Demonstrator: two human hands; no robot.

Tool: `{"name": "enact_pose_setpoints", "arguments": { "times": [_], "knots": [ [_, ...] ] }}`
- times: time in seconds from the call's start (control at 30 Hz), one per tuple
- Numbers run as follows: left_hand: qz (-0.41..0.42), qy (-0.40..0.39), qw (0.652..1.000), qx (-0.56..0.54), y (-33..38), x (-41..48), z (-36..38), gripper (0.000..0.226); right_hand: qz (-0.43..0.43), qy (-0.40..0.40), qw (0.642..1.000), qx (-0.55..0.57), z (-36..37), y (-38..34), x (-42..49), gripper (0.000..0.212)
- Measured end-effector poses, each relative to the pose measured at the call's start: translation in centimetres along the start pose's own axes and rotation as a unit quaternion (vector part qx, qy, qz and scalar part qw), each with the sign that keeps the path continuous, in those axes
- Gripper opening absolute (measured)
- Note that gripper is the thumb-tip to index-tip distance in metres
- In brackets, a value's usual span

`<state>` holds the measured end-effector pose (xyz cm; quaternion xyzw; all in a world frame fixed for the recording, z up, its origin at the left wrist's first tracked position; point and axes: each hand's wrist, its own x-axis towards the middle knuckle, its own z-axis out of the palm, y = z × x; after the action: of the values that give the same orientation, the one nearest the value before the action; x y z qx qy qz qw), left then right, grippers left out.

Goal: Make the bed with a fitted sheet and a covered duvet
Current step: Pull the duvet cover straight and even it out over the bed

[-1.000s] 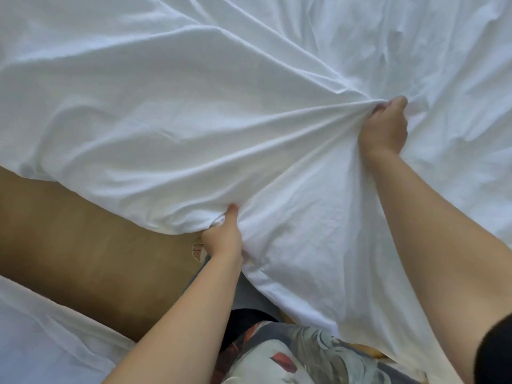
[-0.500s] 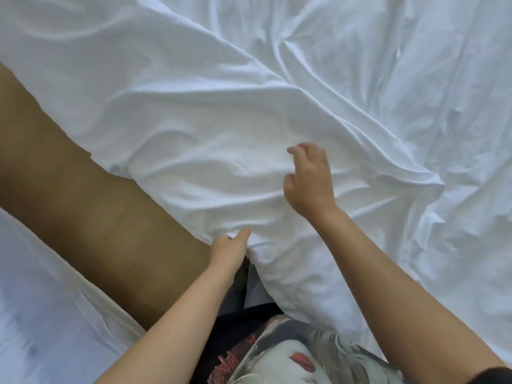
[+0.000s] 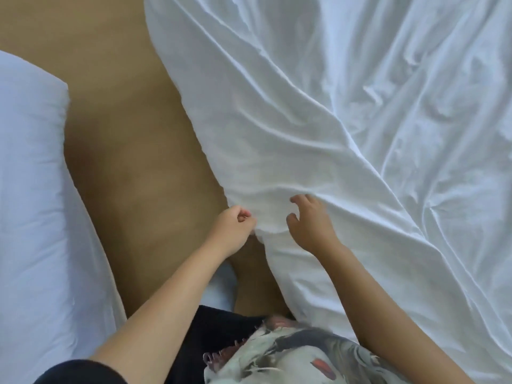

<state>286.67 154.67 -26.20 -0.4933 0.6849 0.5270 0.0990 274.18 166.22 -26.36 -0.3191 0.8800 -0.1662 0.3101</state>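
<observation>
A rumpled white sheet [image 3: 346, 128] covers the right and upper part of the view, its edge running diagonally down to my body. My left hand [image 3: 234, 227] is curled in a fist and grips that edge at its lower corner. Just to the right, my right hand [image 3: 309, 223] hovers over the same fold with fingers spread and bent, holding nothing. Whether its fingertips touch the cloth I cannot tell.
A tan floor [image 3: 133, 151] lies between the sheet and a thick white bedding bundle [image 3: 30, 189] at the left. My patterned shirt [image 3: 291, 353] and dark clothing fill the bottom edge.
My right hand let go of the sheet farther out and came back beside my left hand. The view swung, showing more floor and the white bundle on the left.
</observation>
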Motion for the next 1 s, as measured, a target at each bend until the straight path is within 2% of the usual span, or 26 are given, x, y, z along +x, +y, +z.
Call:
{"name": "enact_pose_setpoints", "arguments": {
  "times": [0.17, 0.4, 0.6, 0.87, 1.0],
  "knots": [
    [0.030, 0.005, 0.999, 0.011, -0.6, 2.7, -14.5, 0.008, 0.016, -0.012, 1.000, 0.015, -0.2, -10.3, 4.7, 0.037],
    [-0.006, 0.033, 0.999, -0.005, 0.3, 10.8, -29.7, 0.007, -0.004, -0.036, 0.999, 0.014, -1.3, -21.9, 14.9, 0.035],
    [0.008, 0.048, 0.999, 0.019, 5.3, 22.0, -40.7, 0.006, -0.048, -0.041, 0.998, 0.002, -3.2, -31.9, 30.9, 0.037],
    [-0.015, 0.134, 0.991, -0.001, 11.1, 34.6, -57.5, 0.004, -0.145, -0.098, 0.984, -0.039, -6.9, -48.3, 51.7, 0.040],
    [-0.033, 0.153, 0.988, -0.012, 12.6, 43.1, -64.8, 0.007, -0.144, -0.115, 0.982, -0.042, -7.7, -53.9, 61.5, 0.039]
  ]
}}
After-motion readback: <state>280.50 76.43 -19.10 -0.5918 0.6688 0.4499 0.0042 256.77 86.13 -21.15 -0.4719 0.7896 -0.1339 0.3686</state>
